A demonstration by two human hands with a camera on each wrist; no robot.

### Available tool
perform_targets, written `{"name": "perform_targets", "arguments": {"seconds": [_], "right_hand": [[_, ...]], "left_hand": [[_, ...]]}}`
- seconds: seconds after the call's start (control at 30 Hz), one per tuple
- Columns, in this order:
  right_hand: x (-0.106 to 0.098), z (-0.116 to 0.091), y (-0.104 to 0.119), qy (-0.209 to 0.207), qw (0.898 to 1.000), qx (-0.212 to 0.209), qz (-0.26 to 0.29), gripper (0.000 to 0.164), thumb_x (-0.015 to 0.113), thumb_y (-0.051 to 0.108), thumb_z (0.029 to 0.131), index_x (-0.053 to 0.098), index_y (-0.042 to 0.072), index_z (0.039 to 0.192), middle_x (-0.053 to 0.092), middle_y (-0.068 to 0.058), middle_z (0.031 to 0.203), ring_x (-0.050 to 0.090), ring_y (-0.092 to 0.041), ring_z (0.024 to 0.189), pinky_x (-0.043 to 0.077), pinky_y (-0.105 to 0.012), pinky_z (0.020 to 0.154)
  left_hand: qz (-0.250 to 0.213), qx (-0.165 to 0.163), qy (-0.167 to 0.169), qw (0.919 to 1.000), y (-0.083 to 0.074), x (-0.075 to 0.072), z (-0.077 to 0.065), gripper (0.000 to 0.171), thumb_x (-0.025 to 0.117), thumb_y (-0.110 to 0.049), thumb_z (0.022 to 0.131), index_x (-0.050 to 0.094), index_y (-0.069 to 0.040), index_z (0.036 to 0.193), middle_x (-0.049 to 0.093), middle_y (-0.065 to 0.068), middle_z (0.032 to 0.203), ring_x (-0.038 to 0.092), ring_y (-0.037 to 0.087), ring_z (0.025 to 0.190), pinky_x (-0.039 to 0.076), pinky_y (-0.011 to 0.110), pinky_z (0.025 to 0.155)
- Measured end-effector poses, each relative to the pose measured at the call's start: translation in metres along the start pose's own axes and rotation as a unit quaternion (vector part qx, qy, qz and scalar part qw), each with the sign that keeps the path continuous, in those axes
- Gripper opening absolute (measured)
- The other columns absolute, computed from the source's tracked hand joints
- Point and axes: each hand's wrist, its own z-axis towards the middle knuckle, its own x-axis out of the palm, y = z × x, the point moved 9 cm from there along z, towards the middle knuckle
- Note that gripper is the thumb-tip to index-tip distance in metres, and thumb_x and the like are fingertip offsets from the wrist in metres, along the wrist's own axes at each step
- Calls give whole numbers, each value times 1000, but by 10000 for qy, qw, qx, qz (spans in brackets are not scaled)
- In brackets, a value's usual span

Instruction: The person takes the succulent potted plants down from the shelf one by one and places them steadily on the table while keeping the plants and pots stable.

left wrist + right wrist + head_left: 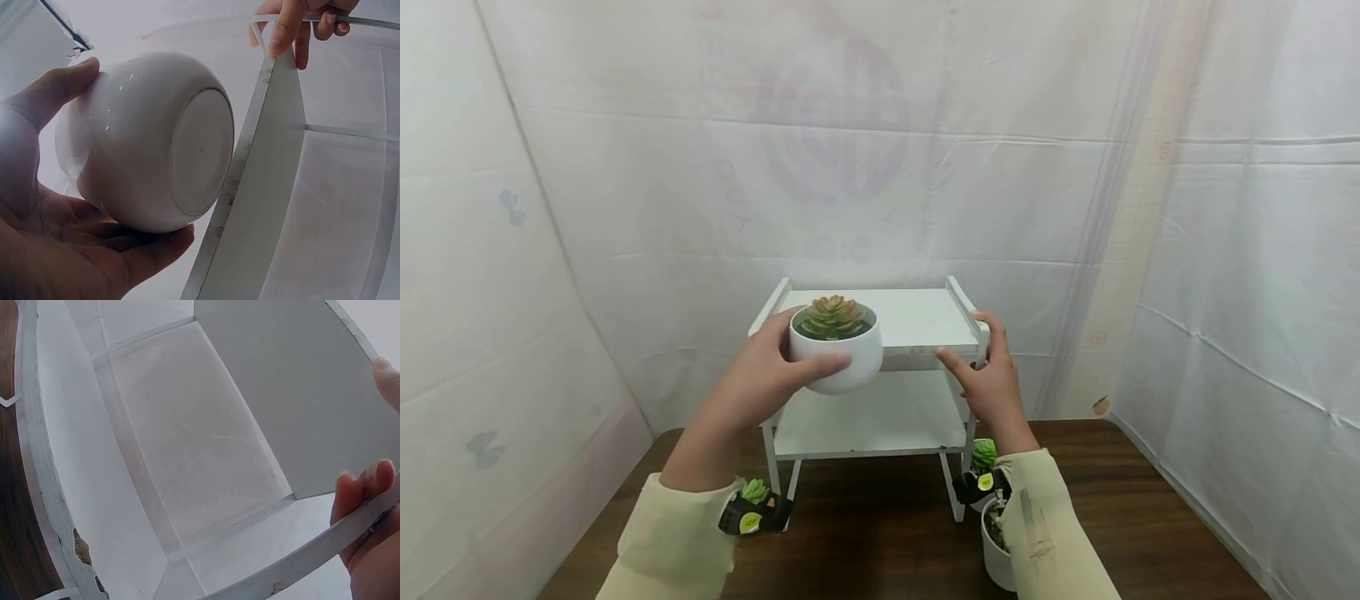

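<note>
My left hand [763, 371] grips a round white pot [863, 360] from its left side, thumb across the front. A reddish-green succulent [832, 317] sits in the pot, which is held up at the front edge of the top board of a white two-tier shelf [917, 321]. In the left wrist view the pot's flat base [203, 153] faces the board's edge. My right hand [995, 387] holds the shelf's upper right front corner, its thumb at the board's front edge. Curled fingers [350, 497] go round the side bar in the right wrist view.
The shelf stands on a dark wooden table [865, 533]. By its right legs are a green succulent [983, 454] and a white pot [997, 560], partly behind my right wrist. Another green plant [755, 490] shows behind my left wrist. White sheeting [1037, 208] surrounds the table.
</note>
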Motion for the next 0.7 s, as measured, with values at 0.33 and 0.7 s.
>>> {"name": "perform_targets", "arguments": {"seconds": [0.33,0.7], "right_hand": [[-1,0,0,11,10000,28,-31,76,72,47,84,27,43,145,55,-17,123,62,-33,84,53,-31,52],[-1,-1,-3,23,10000,55,-52,77,72,48,84,26,44,146,55,-17,125,62,-33,85,54,-32,53]], "left_hand": [[-22,-59,72,10000,2,-1,-14,70,77,-43,81,43,-22,140,58,3,128,57,22,111,48,35,88],[-27,-47,99,9999,15,4,-25,69,77,-43,81,44,-26,139,59,0,126,58,21,109,49,35,87]]}}
